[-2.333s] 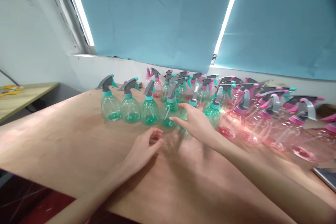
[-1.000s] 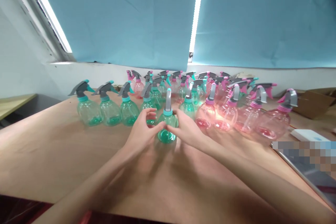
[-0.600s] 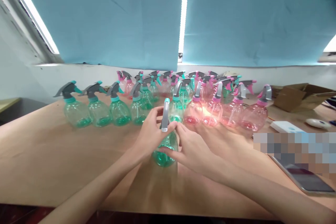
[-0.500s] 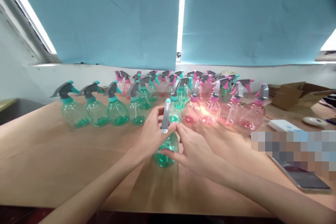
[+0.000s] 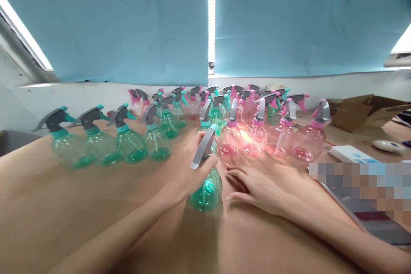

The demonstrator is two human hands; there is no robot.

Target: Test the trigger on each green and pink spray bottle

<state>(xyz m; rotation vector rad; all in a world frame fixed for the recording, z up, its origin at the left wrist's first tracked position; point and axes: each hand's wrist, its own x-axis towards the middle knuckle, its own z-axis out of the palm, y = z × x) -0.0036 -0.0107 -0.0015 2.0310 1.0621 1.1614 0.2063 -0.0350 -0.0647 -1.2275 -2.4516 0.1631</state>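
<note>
Currently my left fingers [image 5: 208, 164] wrap the near green bottle [image 5: 208, 182] below its sprayer [image 5: 204, 150]; I can't tell whether its darker bottom [image 5: 204, 202] is liquid. Right fingers [image 5: 240, 174] curve half-open, free.

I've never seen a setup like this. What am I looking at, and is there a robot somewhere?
No robot here: these are a person's own bare hands, filmed by one camera worn on the head, looking forward and down. The left hand holds a green spray bottle near its top. The right hand is open beside it, not gripping anything. Across the brown table, the front row has green bottles on the left and pink bottles on the right. Farther right sits a cardboard box.
</note>
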